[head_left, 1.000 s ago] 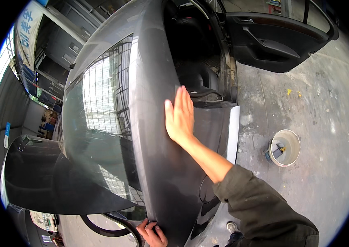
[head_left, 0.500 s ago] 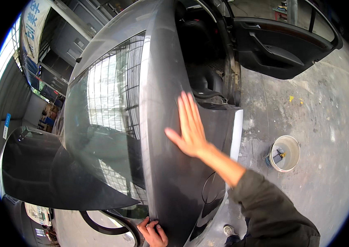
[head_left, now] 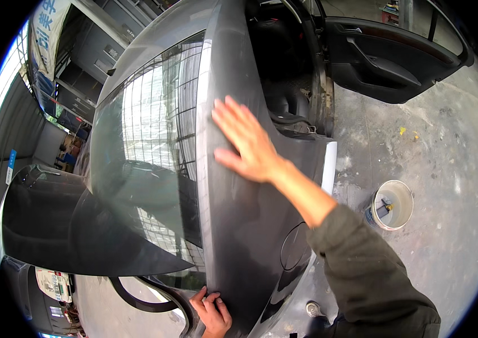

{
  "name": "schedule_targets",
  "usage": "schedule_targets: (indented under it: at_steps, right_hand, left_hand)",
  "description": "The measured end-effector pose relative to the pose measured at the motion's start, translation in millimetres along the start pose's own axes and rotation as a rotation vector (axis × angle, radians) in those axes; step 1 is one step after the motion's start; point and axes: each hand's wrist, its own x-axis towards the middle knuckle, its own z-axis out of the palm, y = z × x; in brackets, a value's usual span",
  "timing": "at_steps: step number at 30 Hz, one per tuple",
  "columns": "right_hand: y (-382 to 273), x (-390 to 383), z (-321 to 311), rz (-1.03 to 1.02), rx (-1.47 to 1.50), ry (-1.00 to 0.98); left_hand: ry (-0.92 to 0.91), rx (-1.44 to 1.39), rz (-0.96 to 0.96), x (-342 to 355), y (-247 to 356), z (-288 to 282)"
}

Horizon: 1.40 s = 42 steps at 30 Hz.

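Note:
A dark grey car body panel [head_left: 250, 236] runs down the middle, between the rear window [head_left: 143, 141] and the open rear door gap. My right hand [head_left: 248, 147] lies flat on the upper part of this panel, close to the window's right edge. Its fingers are stretched, pointing up and left, a little blurred, and it holds nothing. Near the lower edge, my left hand [head_left: 212, 315] rests on the bodywork by the window's lower corner. Its fingers are loosely bent and somewhat apart, with nothing seen in them. A round fuel flap outline [head_left: 282, 256] shows below my right forearm.
The rear door [head_left: 385, 62] stands wide open at the upper right. On the stained concrete floor [head_left: 447, 169] is a white bucket [head_left: 401, 217] with a dark object inside. The raised boot lid [head_left: 47, 225] juts out at the left. A shoe [head_left: 313, 308] shows near the bottom.
My right hand has slid left and slightly up across the panel toward the window, its fingers now angled left. My left hand stays by the window's lower corner. The view has shifted slightly.

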Motion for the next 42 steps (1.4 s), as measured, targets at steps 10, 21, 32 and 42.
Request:
schedule_targets:
  at_steps: [10, 21, 32, 42]
  right_hand:
    - [-115, -117, 29, -0.091, 0.126, -0.206]
    - [-140, -57, 45, 0.083, 0.018, 0.056]
    - [-98, -57, 36, 0.232, -0.097, 0.139]
    - [-362, -315, 91, 0.251, 0.116, -0.143]
  left_hand:
    - [0.003, -0.041, 0.013, 1, -5, 4]
    - [0.125, -0.203, -0.089, 2, -8, 3]
    - [-0.056, 0.016, -0.039, -98, -57, -51]
    - [0.075, -0.185, -0.143, -86, -66, -44]
